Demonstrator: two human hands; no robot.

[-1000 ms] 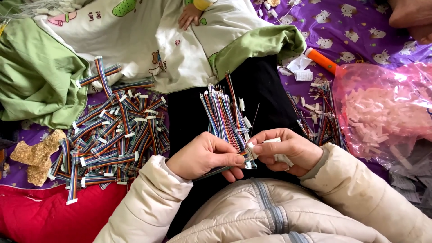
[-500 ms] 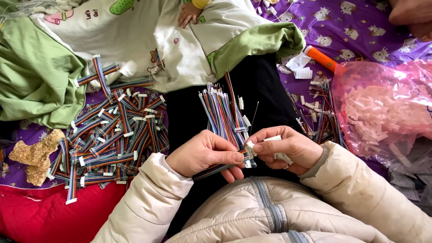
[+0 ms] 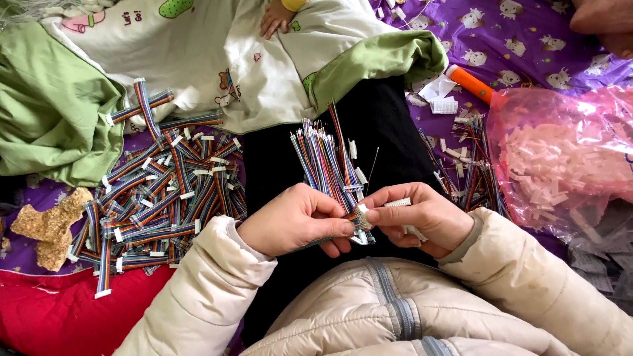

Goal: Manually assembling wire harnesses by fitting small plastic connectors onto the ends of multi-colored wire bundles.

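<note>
Between both thumbs, over the lap, sits a white connector (image 3: 361,217), and the wire bundle (image 3: 323,161) fans up and away from that pinch, its long axis leaning slightly left. Left hand (image 3: 300,221) is closed on the bundle's lower end; right hand (image 3: 422,217) pinches the connector from the right (more white pieces tucked in its palm). Finished ribbons (image 3: 158,198) lie well left of the grip.

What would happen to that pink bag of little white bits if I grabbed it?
The pink plastic bag looks thin and crinkly, so it would probably sag and change shape. The small white pieces inside seem loose, so they would likely slide around. It is probably light.
</note>
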